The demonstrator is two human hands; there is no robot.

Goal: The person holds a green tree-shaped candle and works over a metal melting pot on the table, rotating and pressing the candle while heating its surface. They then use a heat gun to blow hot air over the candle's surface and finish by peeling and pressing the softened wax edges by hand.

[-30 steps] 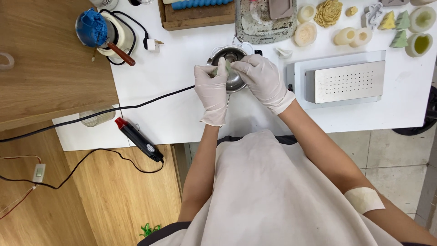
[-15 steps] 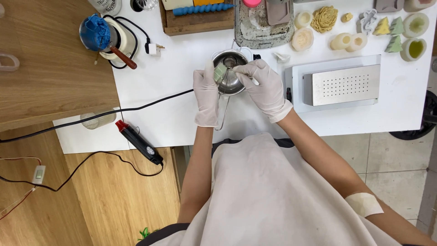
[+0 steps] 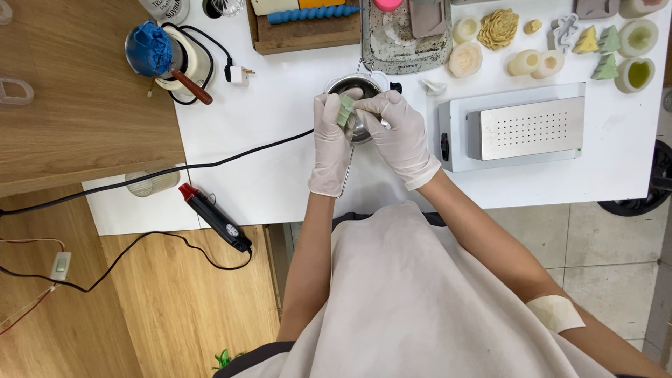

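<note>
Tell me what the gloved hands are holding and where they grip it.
A small pale green piece, pinched between the fingertips of the left hand and the right hand, over the small metal pot. The exact grip points are hidden by the gloves.

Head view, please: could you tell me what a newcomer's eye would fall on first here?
First, the two white-gloved hands at the middle of the white table: the left hand and right hand together grip a small green block over a metal pot. Next, the bright blue lump in a pot at upper left, and the metal box with a perforated top to the right.
</note>
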